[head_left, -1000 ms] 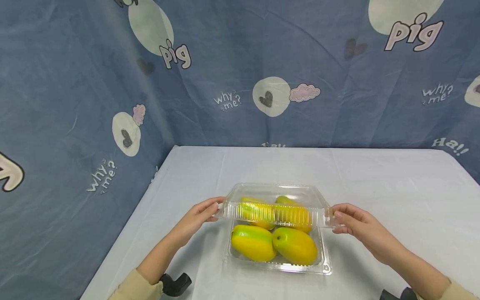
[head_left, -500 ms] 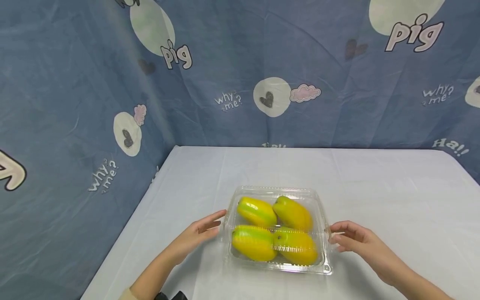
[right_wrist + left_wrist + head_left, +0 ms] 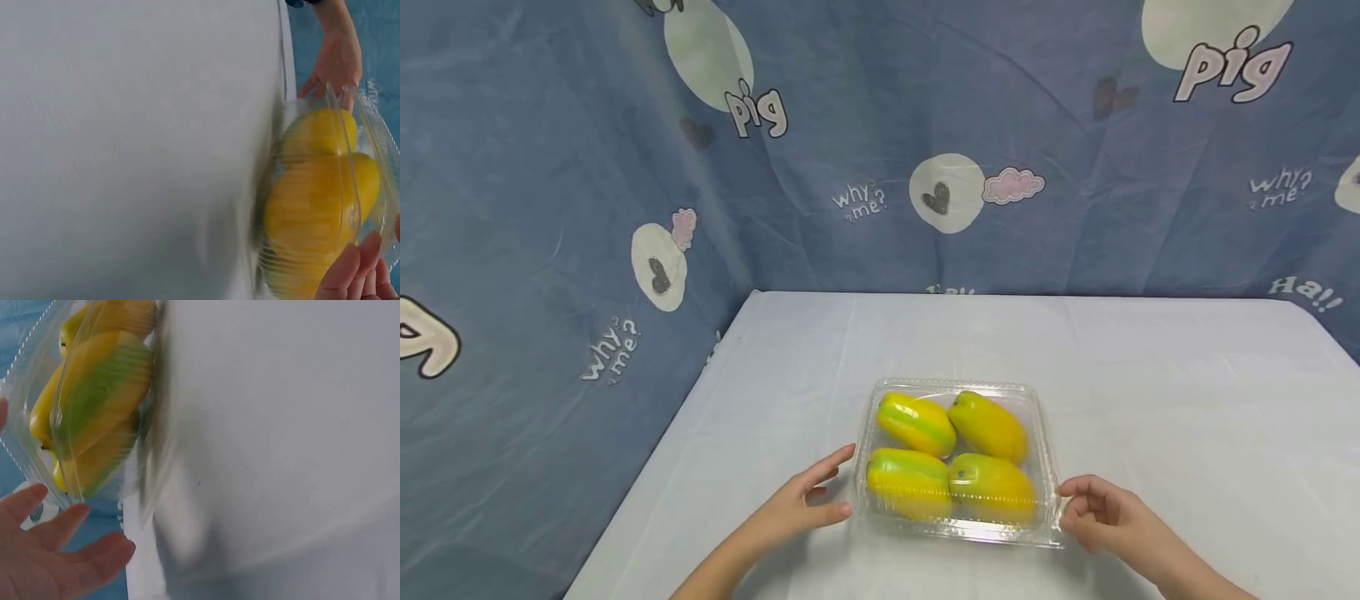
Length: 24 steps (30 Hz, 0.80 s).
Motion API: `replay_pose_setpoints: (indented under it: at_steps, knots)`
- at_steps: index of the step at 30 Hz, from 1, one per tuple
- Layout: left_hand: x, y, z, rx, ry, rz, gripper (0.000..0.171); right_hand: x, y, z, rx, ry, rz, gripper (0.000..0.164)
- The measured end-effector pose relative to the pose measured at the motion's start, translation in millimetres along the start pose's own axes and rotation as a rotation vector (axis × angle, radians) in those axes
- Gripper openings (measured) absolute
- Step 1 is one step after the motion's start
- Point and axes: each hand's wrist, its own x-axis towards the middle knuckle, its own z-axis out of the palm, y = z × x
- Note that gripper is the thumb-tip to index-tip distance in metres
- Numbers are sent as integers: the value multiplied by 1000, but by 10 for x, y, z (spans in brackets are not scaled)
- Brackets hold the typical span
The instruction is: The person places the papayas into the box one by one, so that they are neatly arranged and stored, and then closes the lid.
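Observation:
A clear plastic clamshell container (image 3: 958, 533) with several yellow-green mangoes (image 3: 910, 483) stands on the table. Its clear lid (image 3: 887, 385) lies over the fruit, the front edge slightly above the base. At the left side is my left hand (image 3: 797, 504), fingers extended and thumb apart; the fingertips are close to the rim, and contact is hard to tell. The left wrist view shows the same spread fingers (image 3: 75, 512). My right hand (image 3: 1108, 521) pinches the lid's right edge near the front corner, fingers curled. In the right wrist view, thumb and fingertips (image 3: 369, 247) meet at that edge.
A white cloth covers the table (image 3: 1187, 375), reaching well beyond the container on both sides. Blue printed fabric (image 3: 820, 100) hangs behind and along the left as a backdrop.
The lid has swung down and forward from half raised to lying over the front mangoes. Both hands have moved toward the near side; the left hand has let go of the lid edge.

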Motion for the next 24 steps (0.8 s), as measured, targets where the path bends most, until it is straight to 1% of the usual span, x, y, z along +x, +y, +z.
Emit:
replay_pose_setpoints:
  at_steps: [2, 4, 7, 10, 12, 13, 15, 17, 18, 19, 20, 22, 24]
  knots:
    - [-14, -11, 36, 16, 16, -6, 68, 2, 30, 24, 12, -15, -15, 39]
    - [-28, -22, 71, 24, 35, -17, 68, 7, 54, 46, 10, -11, -21, 40]
    - [-40, -27, 118, 6, 33, -31, 70, 10, 82, 68, 1, 1, -26, 39]
    - [-33, -16, 156, -85, 5, -64, 74, 9, 102, 81, 13, 3, -67, 37]
    - [-23, -3, 174, -157, -10, -94, 76, 8, 107, 87, 18, 10, -77, 40]
    - [-16, 2, 182, -196, -16, -112, 77, 9, 107, 91, 16, 19, -68, 44]
    - [-5, 9, 194, -259, -33, -143, 76, 15, 103, 100, 15, 38, -17, 56]
    - [3, 12, 207, -300, -54, -168, 68, 19, 102, 108, 7, 52, 59, 64]
    - [8, 10, 214, -316, -64, -180, 61, 23, 106, 112, 16, 42, 89, 65]
    - [10, 7, 221, -322, -75, -187, 53, 26, 111, 112, 34, 21, 108, 62]
    - [13, 2, 227, -326, -85, -190, 45, 31, 118, 112, 63, -9, 121, 57]
    - [20, -8, 238, -334, -99, -191, 28, 35, 139, 106, 148, -93, 112, 42]
    - [31, -20, 245, -343, -111, -185, 18, 39, 159, 96, 258, -186, 93, 28]
